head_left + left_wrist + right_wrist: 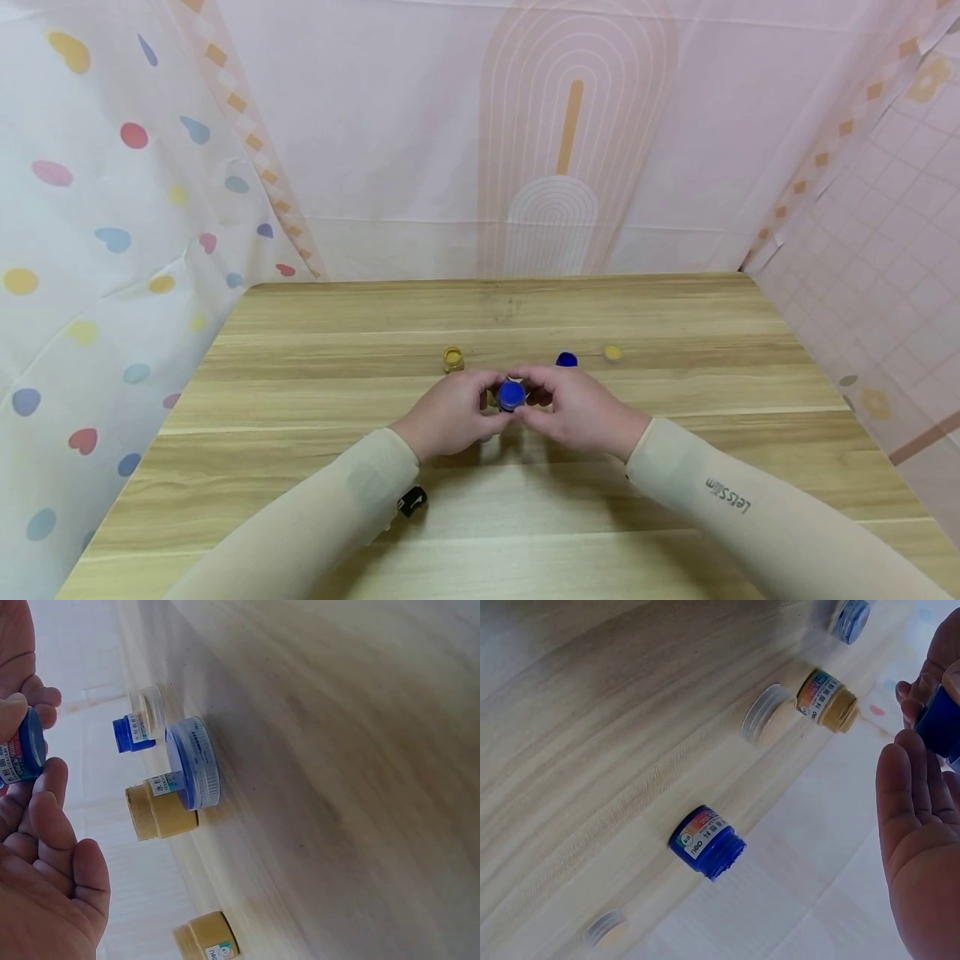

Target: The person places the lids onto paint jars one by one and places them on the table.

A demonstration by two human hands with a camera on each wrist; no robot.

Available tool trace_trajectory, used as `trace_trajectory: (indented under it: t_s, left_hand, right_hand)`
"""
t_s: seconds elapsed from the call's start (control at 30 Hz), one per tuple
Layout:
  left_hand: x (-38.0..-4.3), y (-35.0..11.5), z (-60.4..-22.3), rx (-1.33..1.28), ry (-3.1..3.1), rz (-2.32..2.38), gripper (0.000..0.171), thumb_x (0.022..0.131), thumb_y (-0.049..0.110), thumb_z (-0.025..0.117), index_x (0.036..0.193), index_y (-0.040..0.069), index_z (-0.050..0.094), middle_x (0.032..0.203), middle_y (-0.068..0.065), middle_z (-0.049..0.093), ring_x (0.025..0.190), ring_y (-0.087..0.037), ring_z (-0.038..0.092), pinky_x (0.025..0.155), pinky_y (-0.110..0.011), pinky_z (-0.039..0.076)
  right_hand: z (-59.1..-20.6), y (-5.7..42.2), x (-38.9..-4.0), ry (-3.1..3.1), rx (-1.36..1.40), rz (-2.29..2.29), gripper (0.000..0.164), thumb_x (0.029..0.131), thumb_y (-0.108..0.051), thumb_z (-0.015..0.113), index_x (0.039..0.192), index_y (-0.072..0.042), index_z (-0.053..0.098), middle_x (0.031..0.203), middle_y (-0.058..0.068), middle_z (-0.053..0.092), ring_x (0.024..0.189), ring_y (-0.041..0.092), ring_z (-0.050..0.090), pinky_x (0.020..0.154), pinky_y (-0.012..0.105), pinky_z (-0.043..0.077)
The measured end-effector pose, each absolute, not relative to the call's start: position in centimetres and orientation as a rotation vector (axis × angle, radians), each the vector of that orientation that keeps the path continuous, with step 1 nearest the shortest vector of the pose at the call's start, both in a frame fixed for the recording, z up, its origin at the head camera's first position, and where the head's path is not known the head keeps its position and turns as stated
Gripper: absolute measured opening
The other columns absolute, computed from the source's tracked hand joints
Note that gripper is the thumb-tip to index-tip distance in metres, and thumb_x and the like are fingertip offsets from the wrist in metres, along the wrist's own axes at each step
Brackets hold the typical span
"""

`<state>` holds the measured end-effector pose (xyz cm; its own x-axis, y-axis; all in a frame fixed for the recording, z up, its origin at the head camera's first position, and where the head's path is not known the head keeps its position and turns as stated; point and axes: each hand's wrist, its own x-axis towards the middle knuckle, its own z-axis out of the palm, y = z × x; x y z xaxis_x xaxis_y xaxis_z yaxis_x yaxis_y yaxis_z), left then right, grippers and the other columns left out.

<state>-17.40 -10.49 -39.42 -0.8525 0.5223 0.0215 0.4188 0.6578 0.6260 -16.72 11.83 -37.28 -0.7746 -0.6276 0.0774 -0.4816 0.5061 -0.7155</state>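
Both hands meet over the middle of the table around a small blue paint jar (512,394). My left hand (459,412) grips it from the left, thumb on the near side. From the right, my right hand (577,408) holds the same jar with thumb and fingers. A label shows on the held jar (19,754) in the left wrist view; whether its top is capped I cannot tell. Below it on the table lies a blue-topped clear lid (193,765). In the right wrist view, an uncapped blue paint jar (707,841) stands apart from the hands.
Behind my left hand stands an uncapped yellow paint jar (453,358). A yellow lid (612,353) lies at the back right; another pale yellow lid (769,716) sits beside a yellow jar (827,701). A second yellow jar (208,937) shows in the left wrist view. Patterned cloth hangs around the table.
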Motion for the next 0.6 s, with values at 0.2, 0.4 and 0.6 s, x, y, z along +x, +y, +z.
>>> trace_trajectory:
  t_s: [0.2,0.4,0.6]
  left_hand:
    - [-17.33,-10.47,-39.42,0.774,2.716,0.967,0.029,0.095,0.027,0.078,0.119,0.014,0.07,0.089,0.005,0.066,0.069,-0.011,0.056,0.062,-0.027,0.048]
    - [-17.2,-10.45,-39.38,0.763,2.715,0.961,0.03,0.094,0.026,0.078,0.12,0.014,0.071,0.09,0.005,0.065,0.073,-0.012,0.056,0.063,-0.026,0.047]
    - [-17.31,-10.41,-39.43,0.759,2.71,0.954,0.028,0.095,0.027,0.078,0.119,0.016,0.07,0.094,0.002,0.067,0.075,-0.012,0.057,0.066,-0.027,0.048]
  right_hand:
    - [-37.41,11.68,-16.67,2.575,-0.957,-1.125,0.041,0.1,-0.014,0.072,0.14,-0.007,0.064,0.134,0.006,0.072,0.112,0.018,0.072,0.096,0.03,0.059]
    - [-37.47,11.44,-16.51,2.597,-0.881,-1.147,0.035,0.098,-0.018,0.076,0.131,-0.008,0.068,0.123,0.004,0.075,0.105,0.014,0.071,0.093,0.034,0.06]
    - [-37.6,11.56,-16.45,2.581,-0.833,-1.17,0.04,0.098,-0.023,0.077,0.133,-0.008,0.065,0.117,0.002,0.075,0.103,0.013,0.071,0.092,0.037,0.06]
